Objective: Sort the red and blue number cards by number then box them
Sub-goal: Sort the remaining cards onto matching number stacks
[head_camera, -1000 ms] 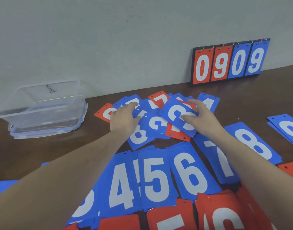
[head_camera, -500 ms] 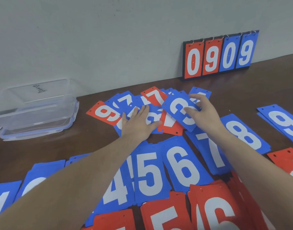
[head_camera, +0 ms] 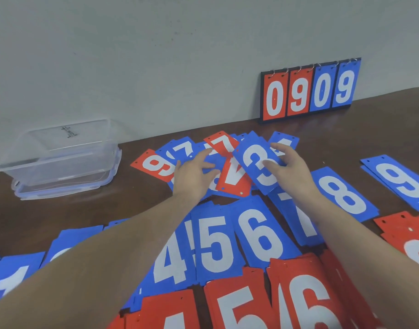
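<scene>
At the far pile [head_camera: 218,162], a blue 3 [head_camera: 258,166] is pinched by the right hand [head_camera: 289,169], thumb on the face and fingers over the far edge, one end lifted off the heap. Left hand [head_camera: 194,175] is laid on the pile with fingers loosely spread, nothing gripped; probably there to pin the loose cards while the 3 is pulled free. A red card [head_camera: 232,176] is exposed between the hands, with a red 7 [head_camera: 221,144] and a red 9 [head_camera: 156,166] also in the unsorted heap.

Sorted stacks are laid in rows nearer the body: blue 4 [head_camera: 172,257], 5 [head_camera: 218,243], 6 [head_camera: 260,233], 7 [head_camera: 303,222], 8 [head_camera: 343,193], 9 [head_camera: 403,181]; red stacks in front of them. Rows by number so each pick can be dropped straight on its match. The 3 likely belongs left of the 4, largely hidden by the left forearm.

Cards: thin, flat, stiff rectangles, matte, white digits, two punched holes at one end. Box [head_camera: 58,160] sits well left, clear plastic, seemingly on its lid, no cards in it. A ring-bound scoreboard [head_camera: 309,90] is leaned on the wall.
</scene>
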